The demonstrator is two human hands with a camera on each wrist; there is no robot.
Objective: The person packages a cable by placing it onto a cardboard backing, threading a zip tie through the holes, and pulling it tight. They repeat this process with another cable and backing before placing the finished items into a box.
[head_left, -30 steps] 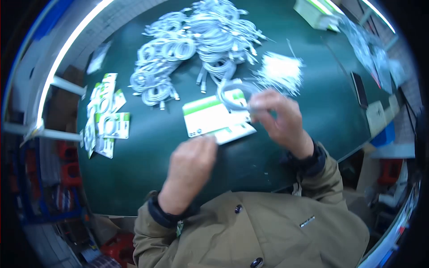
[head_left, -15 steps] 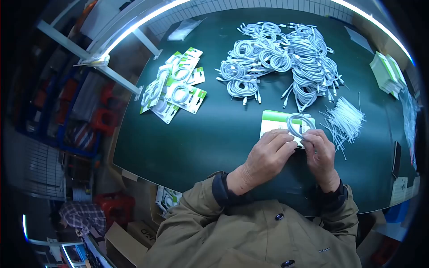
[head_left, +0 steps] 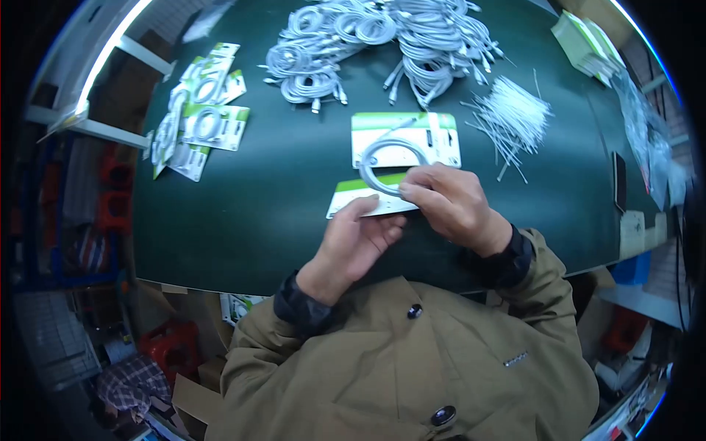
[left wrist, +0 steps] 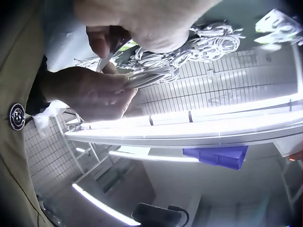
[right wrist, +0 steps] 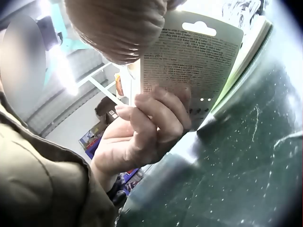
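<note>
My left hand (head_left: pixel 360 239) holds a white and green packaging card (head_left: pixel 347 194), thumb on its front and fingers behind it. The right wrist view shows the card's back, with fine print and a hang hole. A coiled pale grey cable (head_left: pixel 365 163) lies over the card's upper part, and my right hand (head_left: pixel 456 206) pinches the coil's lower right side. Just beyond, another card (head_left: pixel 445 140) rests flat on the dark green table (head_left: pixel 279 191), partly covered by the coil. In the left wrist view the coil (left wrist: pixel 151 76) sticks out past my right hand (left wrist: pixel 85 92).
A large heap of coiled cables (head_left: pixel 434 44) fills the far side. White cable ties (head_left: pixel 515 114) lie at the right, carded cables (head_left: pixel 206 121) at the left. Stacked cards (head_left: pixel 585 48), a plastic bag (head_left: pixel 647 140) and a phone (head_left: pixel 619 184) line the right edge.
Half a second ago both hands met at the coil over the flat cards. Now my left hand holds a card tilted up nearer my body, and the coil lies against it. The head view has shifted.
</note>
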